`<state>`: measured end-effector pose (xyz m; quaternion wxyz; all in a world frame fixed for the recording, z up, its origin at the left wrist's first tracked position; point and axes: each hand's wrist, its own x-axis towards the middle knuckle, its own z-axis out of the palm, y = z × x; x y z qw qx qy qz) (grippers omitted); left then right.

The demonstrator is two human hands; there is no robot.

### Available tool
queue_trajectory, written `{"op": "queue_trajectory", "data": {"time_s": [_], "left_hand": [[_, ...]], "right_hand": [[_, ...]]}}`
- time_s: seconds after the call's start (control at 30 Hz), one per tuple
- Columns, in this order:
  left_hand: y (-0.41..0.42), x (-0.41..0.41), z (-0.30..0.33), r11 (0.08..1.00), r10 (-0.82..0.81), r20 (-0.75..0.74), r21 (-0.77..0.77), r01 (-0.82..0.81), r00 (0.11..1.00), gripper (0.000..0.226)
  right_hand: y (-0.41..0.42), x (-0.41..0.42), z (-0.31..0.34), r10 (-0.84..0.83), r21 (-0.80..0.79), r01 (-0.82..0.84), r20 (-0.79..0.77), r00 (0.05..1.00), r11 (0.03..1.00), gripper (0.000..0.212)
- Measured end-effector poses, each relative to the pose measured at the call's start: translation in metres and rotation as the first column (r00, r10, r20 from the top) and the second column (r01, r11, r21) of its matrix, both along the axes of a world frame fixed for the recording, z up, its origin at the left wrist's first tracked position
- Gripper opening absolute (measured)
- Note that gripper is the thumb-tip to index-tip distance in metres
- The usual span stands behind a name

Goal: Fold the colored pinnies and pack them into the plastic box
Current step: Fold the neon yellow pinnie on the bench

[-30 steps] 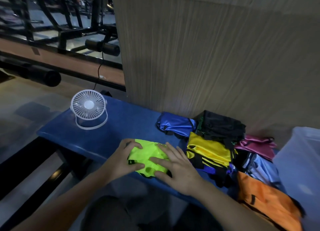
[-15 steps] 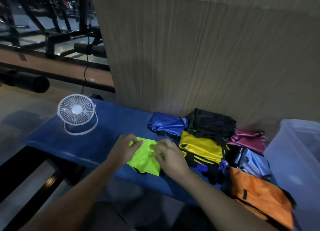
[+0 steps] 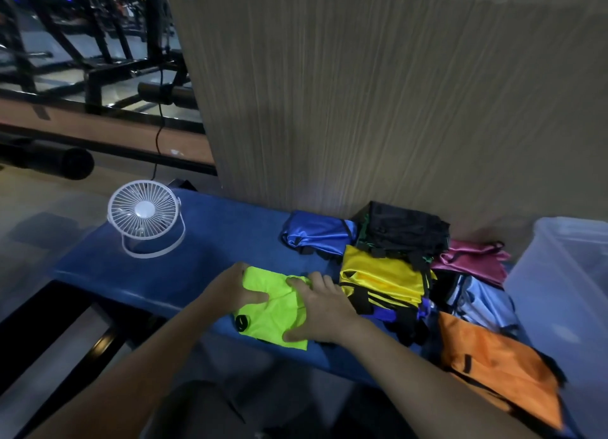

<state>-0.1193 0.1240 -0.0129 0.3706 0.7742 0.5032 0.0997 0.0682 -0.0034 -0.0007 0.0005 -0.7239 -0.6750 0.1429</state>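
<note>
Neon green pinny (image 3: 274, 307), folded small, lying on the blue counter (image 3: 210, 241) near its front edge, just left of the pile. Left hand (image 3: 230, 290) gripping the left edge of the cloth, thumb laid across the top; right hand (image 3: 320, 310) spread flat over the right side, fingers straight, thumb at the near corner, pressing and not pinching. Thin, shiny cloth, judged very light, limp and slippery: likely to spring out of its folds once released, so best lifted with both hands clamping opposite edges of the stack, or one palm beneath and one on top, never by a single corner. Black trim at the lower left, probably a bound edge, stiffer and a firmer place to pinch. Beside it, other pinnies heaped together: blue (image 3: 317, 233), black (image 3: 408, 229), yellow (image 3: 381, 274), magenta (image 3: 470, 261), pale blue (image 3: 483, 302), orange (image 3: 496, 366), some overlapping. Plastic box (image 3: 566, 274) at the far right, translucent, touching or just beside the heap; contents hard to tell. White desk fan (image 3: 144, 213) well apart at the counter's left end.
</note>
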Motion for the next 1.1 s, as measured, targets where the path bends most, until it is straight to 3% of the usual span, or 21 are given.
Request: {"op": "queue_trajectory", "data": {"time_s": [0.13,0.3,0.4,0.57,0.77,0.87,1.1], "left_hand": [[-0.016,-0.009,0.005,1.0,0.028,0.12,-0.005,-0.027,0.992,0.074],[-0.04,-0.024,0.031,0.998,-0.042,0.27,-0.033,0.053,0.962,0.072],[-0.054,-0.028,0.067,0.995,-0.013,0.346,-0.087,0.045,0.938,0.067],[-0.08,0.001,0.146,0.994,-0.03,0.456,-0.079,0.074,0.89,0.067],[-0.12,0.096,0.235,0.973,-0.172,0.569,-0.028,0.228,0.804,0.072],[-0.143,0.163,0.263,0.946,-0.269,0.61,0.022,0.324,0.745,0.059],[-0.201,0.325,0.274,0.824,-0.536,0.518,0.151,0.546,0.666,0.039]], "right_hand": [[-0.012,-0.008,0.001,0.055,0.057,-0.058,0.041,0.998,0.997,0.103],[-0.032,-0.025,0.003,0.051,0.149,-0.042,-0.052,0.997,0.988,0.08],[-0.051,-0.024,0.023,0.018,0.228,0.018,-0.156,0.988,0.973,0.075],[-0.091,0.006,0.092,0.012,0.403,0.061,-0.177,0.984,0.913,0.073],[-0.16,0.079,0.181,-0.102,0.518,0.162,-0.142,0.985,0.84,0.084],[-0.203,0.123,0.213,-0.218,0.548,0.242,-0.109,0.97,0.801,0.086],[-0.287,0.22,0.225,-0.489,0.497,0.476,-0.114,0.865,0.726,0.081]]}}
